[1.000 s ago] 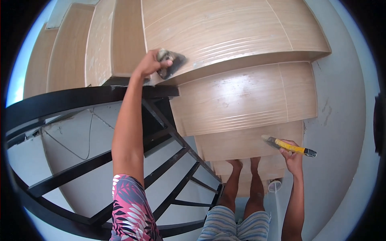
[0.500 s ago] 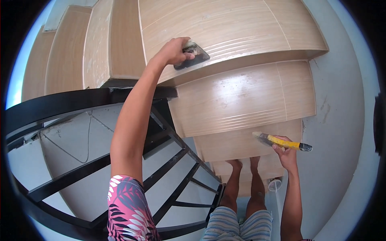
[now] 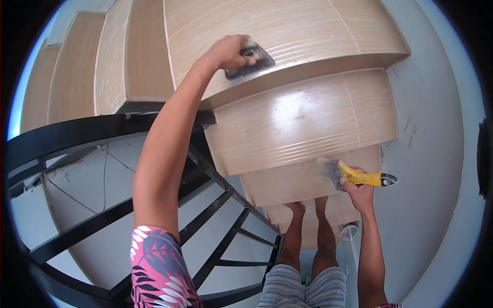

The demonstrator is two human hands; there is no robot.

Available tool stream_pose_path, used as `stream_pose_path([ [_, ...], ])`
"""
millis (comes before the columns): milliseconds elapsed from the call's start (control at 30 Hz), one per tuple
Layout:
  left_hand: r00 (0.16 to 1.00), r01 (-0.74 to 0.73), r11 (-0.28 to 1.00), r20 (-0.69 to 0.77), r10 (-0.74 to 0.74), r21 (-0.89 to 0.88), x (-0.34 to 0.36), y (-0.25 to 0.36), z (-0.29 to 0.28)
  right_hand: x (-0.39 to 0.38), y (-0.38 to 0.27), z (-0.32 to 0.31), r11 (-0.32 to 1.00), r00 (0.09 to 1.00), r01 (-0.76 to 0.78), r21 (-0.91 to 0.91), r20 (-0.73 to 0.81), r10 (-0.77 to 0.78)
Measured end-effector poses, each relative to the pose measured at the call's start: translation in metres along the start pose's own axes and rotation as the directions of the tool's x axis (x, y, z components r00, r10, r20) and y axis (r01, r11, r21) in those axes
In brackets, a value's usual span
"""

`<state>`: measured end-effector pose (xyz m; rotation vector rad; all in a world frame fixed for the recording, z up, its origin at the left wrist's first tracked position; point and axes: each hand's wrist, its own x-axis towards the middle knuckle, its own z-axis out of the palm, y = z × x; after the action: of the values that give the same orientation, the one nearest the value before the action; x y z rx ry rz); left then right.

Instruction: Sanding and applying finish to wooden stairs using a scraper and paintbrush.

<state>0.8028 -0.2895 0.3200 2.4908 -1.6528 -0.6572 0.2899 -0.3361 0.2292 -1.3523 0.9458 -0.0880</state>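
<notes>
My left hand (image 3: 235,54) grips a dark, flat spreading tool (image 3: 259,62) on the ribbed front strip of the upper tiled step (image 3: 290,31). My fingers wrap over its top, and the edge of the step runs just below it. My right hand (image 3: 357,190) is closed around a yellow-handled putty knife (image 3: 367,178), held above a lower wood-look tiled step (image 3: 272,190). Its blade has pale smears and is slightly blurred.
Wood-look steps (image 3: 72,72) turn away at upper left. A black metal railing (image 3: 72,124) with bars curves along the left. A grey wall (image 3: 426,154) runs along the right. My bare legs stand below, beside a white round container (image 3: 349,232) at lower right.
My left hand and its tool have moved right and up along the upper step. The putty knife has shifted up and left and turned, showing more of its blade. The view has shifted slightly.
</notes>
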Motion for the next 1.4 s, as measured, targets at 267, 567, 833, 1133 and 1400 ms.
stream_pose_path([
  [267, 0.705, 0.069, 0.95, -0.659, -0.263, -0.306, -0.103, -0.043, -0.068, 0.095, -0.155, 0.081, 0.78, 0.783, 0.622, 0.061, -0.049, -0.62],
  [567, 0.572, 0.14, 0.949, -0.76, -0.31, -0.282, -0.132, 0.008, -0.123, 0.192, -0.228, 0.327, 0.831, 0.845, 0.532, -0.162, 0.174, -0.506],
  [833, 0.691, 0.132, 0.893, -0.606, -0.395, -0.431, -0.152, -0.024, -0.058, 0.192, -0.199, 0.084, 0.473, 0.605, 0.384, -0.793, -0.171, -0.777],
  [1133, 0.787, 0.399, 0.877, -0.392, -0.477, -0.266, -0.121, -0.102, 0.009, 0.093, -0.171, 0.029, 0.74, 0.74, 0.465, -0.486, -0.245, -0.626],
  [1400, 0.868, 0.46, 0.869, -0.114, -0.483, -0.183, -0.081, -0.166, -0.021, 0.014, -0.036, -0.049, 0.751, 0.883, 0.301, -0.588, -0.126, -0.453],
])
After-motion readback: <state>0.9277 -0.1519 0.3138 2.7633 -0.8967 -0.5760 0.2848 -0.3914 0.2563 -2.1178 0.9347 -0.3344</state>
